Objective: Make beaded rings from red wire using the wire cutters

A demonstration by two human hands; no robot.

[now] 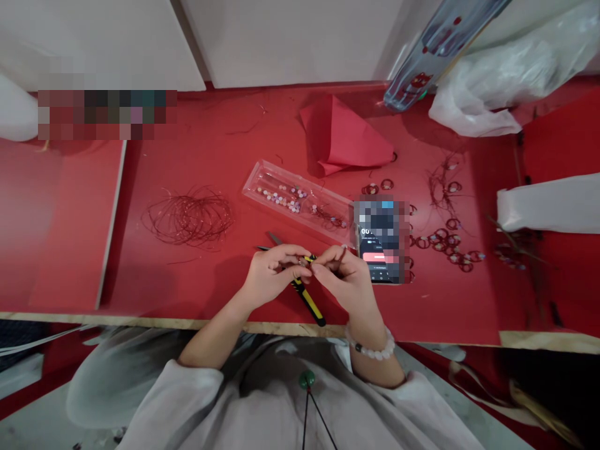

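Here, the left hand [279, 270] and right hand [345, 278] meet, fingertips closed on a small reddish piece [303, 260].
Thumbs and forefingers pinch the piece just in from the near edge of the bench [225, 147], covering most of it; its exact form cannot be told. Beneath the hands lie scissors [310, 304], black-and-yellow handles pointing to that near edge. Farther toward the back edge, a clear tray [250, 185] holds small beads [281, 199], its right end by a phone [379, 275]. Coiled dark-red cord [190, 217] rests toward the bench's left end, beaded rings [453, 240] toward its right.
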